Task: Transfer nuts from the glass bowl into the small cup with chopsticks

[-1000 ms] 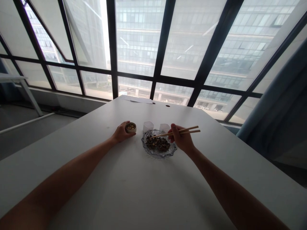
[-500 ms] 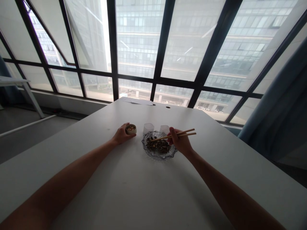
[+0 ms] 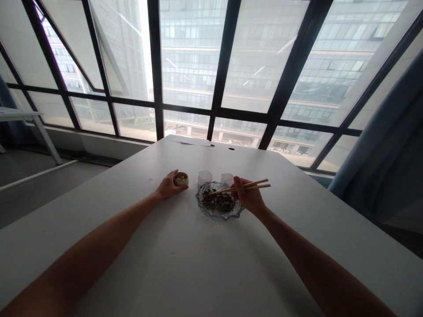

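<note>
My left hand (image 3: 167, 186) curls round a small pale cup (image 3: 183, 184) from its left side. Light-brown pieces, perhaps nuts, fill the cup. In my right hand (image 3: 250, 198) is a pair of wooden chopsticks (image 3: 258, 184), held at a slant with the tips down to the left. Those tips reach into a heap of dark striped seeds (image 3: 219, 203), with some paler bits among them. The heap lies in a scalloped clear glass dish (image 3: 216, 217) between my hands. Whether the tips pinch a piece is too small to tell.
Just behind the dish stand two translucent plastic cups, a left one (image 3: 205, 177) and a right one (image 3: 226, 178). Paper sheets (image 3: 188, 141) lie at the far edge of the white table (image 3: 185, 264). Beyond are large windows, with a blue curtain (image 3: 380, 154) on the right.
Almost nothing differs. The whole view has shifted by a few pixels, while both hands, the cup and the chopsticks keep their places.
</note>
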A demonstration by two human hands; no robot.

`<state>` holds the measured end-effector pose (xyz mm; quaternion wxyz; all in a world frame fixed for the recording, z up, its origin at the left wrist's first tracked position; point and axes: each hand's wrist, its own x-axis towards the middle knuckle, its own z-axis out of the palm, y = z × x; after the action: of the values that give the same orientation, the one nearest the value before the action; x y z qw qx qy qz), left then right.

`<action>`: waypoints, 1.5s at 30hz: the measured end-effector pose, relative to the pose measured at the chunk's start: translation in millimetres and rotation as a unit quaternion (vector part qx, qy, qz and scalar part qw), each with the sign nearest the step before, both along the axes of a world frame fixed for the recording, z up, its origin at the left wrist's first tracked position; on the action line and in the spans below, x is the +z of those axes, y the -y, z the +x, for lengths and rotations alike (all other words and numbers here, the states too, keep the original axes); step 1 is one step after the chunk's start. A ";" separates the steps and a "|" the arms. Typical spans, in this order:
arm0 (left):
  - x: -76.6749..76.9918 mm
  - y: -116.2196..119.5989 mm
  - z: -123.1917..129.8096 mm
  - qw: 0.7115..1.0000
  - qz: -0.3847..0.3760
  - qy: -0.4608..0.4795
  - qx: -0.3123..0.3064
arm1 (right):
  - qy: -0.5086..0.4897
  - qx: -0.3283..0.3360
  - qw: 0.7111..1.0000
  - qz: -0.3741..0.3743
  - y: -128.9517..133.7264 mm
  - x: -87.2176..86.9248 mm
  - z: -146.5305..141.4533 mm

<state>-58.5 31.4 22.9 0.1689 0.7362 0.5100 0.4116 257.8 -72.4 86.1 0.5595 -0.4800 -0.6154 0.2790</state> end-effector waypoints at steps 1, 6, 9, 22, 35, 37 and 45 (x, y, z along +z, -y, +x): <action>5.6 0.4 -0.6 1.000 0.003 -0.009 0.001 | -0.016 -0.006 1.000 -0.006 -1.3 0.9 4.4; 47.8 8.9 26.8 0.993 0.074 -0.093 -0.019 | -0.156 -0.088 0.982 -0.066 -17.3 8.4 44.9; 66.9 11.4 75.8 0.979 0.079 -0.173 -0.077 | -0.244 -0.138 0.957 -0.078 -25.6 12.9 71.5; 54.1 -31.0 180.8 0.967 0.058 -0.181 -0.170 | -0.186 -0.190 0.961 0.077 -24.1 20.1 97.5; 40.0 -32.6 172.0 0.943 0.210 -0.141 -0.216 | -0.002 -0.088 0.990 0.106 -14.4 13.5 76.3; 41.0 -32.6 172.4 0.945 0.202 -0.146 -0.211 | 0.000 -0.083 0.992 0.097 -15.4 13.7 76.1; 49.8 -31.5 179.0 0.966 0.054 -0.208 -0.145 | -0.023 -0.061 0.997 0.042 7.5 46.9 66.7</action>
<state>120.4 63.0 72.7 0.0772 0.8797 0.3989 0.2473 324.5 -79.9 132.9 0.6094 -0.4857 -0.5831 0.2296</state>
